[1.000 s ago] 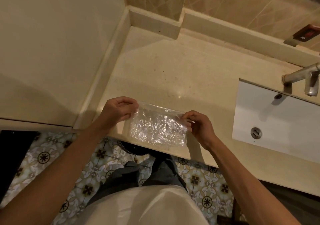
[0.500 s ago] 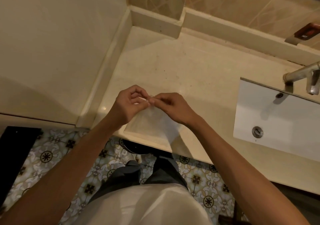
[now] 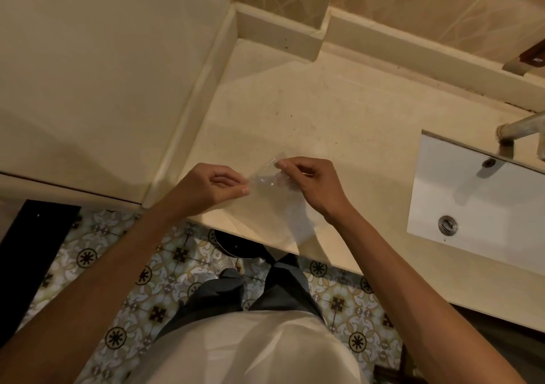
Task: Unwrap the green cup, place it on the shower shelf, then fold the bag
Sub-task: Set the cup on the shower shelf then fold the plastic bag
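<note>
Your left hand (image 3: 216, 187) and right hand (image 3: 311, 183) are almost closed, each pinching the top of the clear bag (image 3: 275, 200) with thumb and fingers. The bag hangs over the counter (image 3: 309, 112) edge. Both arms reach forward.

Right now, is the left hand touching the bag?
Touching. The head view shows the left hand pinching the bag's left edge.
</note>
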